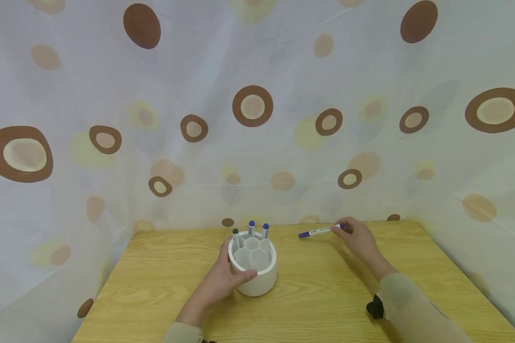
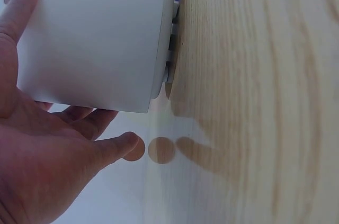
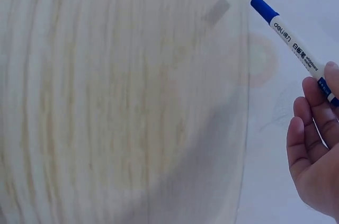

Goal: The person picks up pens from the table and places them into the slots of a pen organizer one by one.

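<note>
My left hand (image 1: 223, 277) grips a round white pen holder (image 1: 259, 284), the thumb over its near rim and the other fingers around its left side. Its smooth wall (image 2: 95, 38) fills much of the left wrist view. Three capped markers stand in the back compartments: one dark-capped marker (image 1: 236, 239) and two blue-capped ones. To the right, my right hand (image 1: 358, 238) pinches a white whiteboard marker (image 1: 319, 231) at one end, above the table. The blue cap (image 3: 263, 9) points away from the fingers, and printed lettering shows along the barrel.
Both hands work over a wood-grain table (image 1: 317, 295). A pale curtain (image 1: 283, 157) patterned with brown and yellow circles hangs behind its back edge and along the sides. A black object (image 1: 375, 307) sits at the right sleeve.
</note>
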A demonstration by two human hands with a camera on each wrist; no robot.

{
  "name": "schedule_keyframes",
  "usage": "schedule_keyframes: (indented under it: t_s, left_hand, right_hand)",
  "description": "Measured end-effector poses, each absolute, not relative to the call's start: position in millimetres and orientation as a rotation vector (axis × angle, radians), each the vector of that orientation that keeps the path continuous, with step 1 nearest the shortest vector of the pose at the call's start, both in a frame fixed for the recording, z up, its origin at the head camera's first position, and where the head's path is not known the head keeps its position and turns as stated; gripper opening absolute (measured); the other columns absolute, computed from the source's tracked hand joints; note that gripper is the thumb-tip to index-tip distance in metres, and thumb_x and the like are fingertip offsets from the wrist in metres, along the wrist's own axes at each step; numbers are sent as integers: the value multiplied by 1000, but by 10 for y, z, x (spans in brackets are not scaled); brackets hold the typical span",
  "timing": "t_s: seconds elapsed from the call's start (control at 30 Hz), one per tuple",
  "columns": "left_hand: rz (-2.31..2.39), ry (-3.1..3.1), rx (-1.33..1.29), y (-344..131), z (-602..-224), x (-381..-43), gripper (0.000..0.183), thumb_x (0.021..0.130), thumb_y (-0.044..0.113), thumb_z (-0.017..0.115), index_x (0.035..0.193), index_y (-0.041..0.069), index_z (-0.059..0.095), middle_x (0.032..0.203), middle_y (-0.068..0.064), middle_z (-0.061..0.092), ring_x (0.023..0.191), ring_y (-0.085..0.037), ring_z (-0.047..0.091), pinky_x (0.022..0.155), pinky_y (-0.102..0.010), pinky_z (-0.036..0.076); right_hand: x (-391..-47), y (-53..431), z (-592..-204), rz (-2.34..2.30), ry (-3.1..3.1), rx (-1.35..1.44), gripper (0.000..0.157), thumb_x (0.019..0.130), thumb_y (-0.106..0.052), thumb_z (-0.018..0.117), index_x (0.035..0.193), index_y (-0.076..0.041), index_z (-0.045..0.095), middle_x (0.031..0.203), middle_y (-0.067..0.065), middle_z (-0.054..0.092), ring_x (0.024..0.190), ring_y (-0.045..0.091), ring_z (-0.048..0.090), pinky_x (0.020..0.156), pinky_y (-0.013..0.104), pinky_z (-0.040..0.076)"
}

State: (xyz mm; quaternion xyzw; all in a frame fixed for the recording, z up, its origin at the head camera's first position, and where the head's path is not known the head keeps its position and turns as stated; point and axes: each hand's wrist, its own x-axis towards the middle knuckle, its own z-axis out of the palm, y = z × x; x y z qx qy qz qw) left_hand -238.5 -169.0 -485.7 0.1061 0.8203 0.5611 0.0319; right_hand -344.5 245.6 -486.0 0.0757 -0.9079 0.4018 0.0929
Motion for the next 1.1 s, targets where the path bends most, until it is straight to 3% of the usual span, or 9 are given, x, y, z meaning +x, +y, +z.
schedule_keyframes:
  t_s: [0.17, 0.53, 0.83, 1.1]
  left_hand:
    - [1738, 2522, 324, -1691, -4871, -2384, 124, 90, 39, 94, 177, 16, 8, 171, -22, 39, 156, -46, 39, 126, -73, 23]
    - [1730, 2530, 306, -1681, -4855, -2383, 124, 90, 39, 94, 177, 16, 9, 172, -22, 39, 155, -47, 40, 126, -73, 24]
    - [1708, 2529, 297, -1682, -4850, -2399, 125, 90, 45, 93, 177, 17, 7, 173, -23, 36, 157, -47, 38, 126, -73, 23]
    - [1704, 2528, 293, -1692, -4880, -2409, 125, 91, 45, 93, 177, 17, 6, 173, -24, 35, 157, -49, 37, 126, -74, 21]
  right_hand:
    - [-3385, 2413, -4789, 1243, -2663, 218, 36, 110, -37, 72, 125, -5, 73, 95, 10, 68, 80, 23, 53, 65, 33, 45]
    - [-3245, 2284, -4617, 1292, -2598, 255, 33, 109, -38, 74, 123, -9, 76, 90, 3, 68, 75, 19, 53, 60, 29, 43]
    - [-3124, 2180, -4499, 1335, -2555, 292, 31, 109, -37, 73, 122, -9, 76, 100, 3, 77, 93, 21, 69, 72, 27, 53]
    - [-3014, 2106, -4379, 1357, -2535, 305, 31, 109, -39, 72, 123, -12, 77, 107, 5, 78, 102, 24, 72, 80, 28, 57]
